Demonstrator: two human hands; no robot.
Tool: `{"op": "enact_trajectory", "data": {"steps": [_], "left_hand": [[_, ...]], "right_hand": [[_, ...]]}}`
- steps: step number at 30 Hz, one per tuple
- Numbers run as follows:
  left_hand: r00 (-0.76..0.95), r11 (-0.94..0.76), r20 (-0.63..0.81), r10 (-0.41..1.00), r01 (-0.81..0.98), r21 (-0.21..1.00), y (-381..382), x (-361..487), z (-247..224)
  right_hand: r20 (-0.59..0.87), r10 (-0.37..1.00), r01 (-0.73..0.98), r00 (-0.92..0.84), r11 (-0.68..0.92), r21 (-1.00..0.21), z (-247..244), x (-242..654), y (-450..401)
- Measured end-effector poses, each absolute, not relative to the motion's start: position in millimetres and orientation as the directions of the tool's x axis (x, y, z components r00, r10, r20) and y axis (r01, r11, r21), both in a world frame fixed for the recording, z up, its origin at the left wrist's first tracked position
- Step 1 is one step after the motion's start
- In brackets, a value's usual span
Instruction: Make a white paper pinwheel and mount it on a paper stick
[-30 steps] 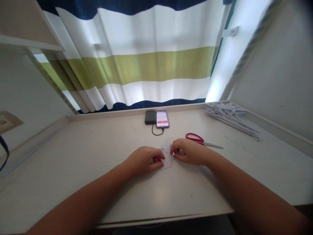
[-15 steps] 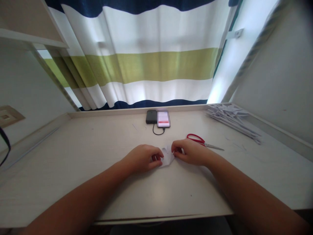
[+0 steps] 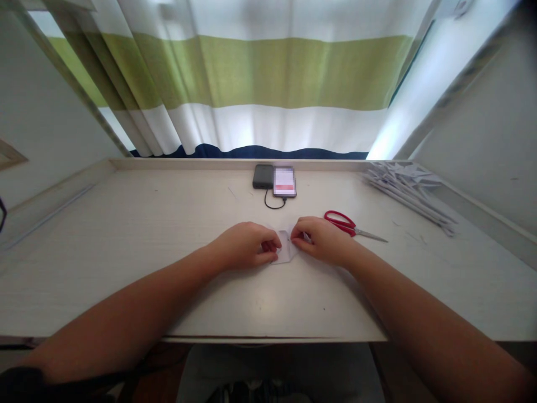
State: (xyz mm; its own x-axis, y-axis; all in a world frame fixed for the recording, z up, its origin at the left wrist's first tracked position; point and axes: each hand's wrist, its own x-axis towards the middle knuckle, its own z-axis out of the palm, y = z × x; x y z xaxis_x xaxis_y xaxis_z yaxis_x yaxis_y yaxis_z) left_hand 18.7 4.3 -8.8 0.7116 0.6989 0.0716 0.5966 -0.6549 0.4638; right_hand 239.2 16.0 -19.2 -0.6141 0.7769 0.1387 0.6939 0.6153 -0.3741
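Note:
A small folded piece of white paper (image 3: 285, 249) lies between my two hands, low over the desk. My left hand (image 3: 251, 245) is closed on its left edge, thumb below and fingers curled above. On the other side, my right hand (image 3: 319, 238) pinches the paper's right edge between thumb and fingertips. Parts of both edges are hidden behind the fingers. Just behind my right hand rest scissors with red handles (image 3: 342, 221), their blades pointing right.
A phone (image 3: 284, 182) lies at the back of the white desk (image 3: 126, 224), joined by a short cable to a black power bank (image 3: 263, 176). Several folded paper strips (image 3: 409, 193) are heaped at the back right. A striped curtain (image 3: 251, 73) hangs behind.
The view has tilted down, so the desk sits higher and its front edge shows more. Both hands stay on the paper, whose fold now looks flatter and squarer.

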Motion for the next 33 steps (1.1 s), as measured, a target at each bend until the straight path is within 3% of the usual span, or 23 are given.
{"op": "enact_trajectory", "data": {"steps": [16,33], "left_hand": [[0.744,-0.716,0.098,0.661,0.585,0.381,5.2,12.3,-7.5],[0.793,-0.742,0.058,0.607,0.539,0.398,9.0,10.6,-9.6]], "right_hand": [[0.1,0.854,0.809,-0.511,0.517,-0.281,-29.7,231.1,18.1],[0.063,0.866,0.809,-0.496,0.488,-0.328,-21.1,232.9,10.0]]}}
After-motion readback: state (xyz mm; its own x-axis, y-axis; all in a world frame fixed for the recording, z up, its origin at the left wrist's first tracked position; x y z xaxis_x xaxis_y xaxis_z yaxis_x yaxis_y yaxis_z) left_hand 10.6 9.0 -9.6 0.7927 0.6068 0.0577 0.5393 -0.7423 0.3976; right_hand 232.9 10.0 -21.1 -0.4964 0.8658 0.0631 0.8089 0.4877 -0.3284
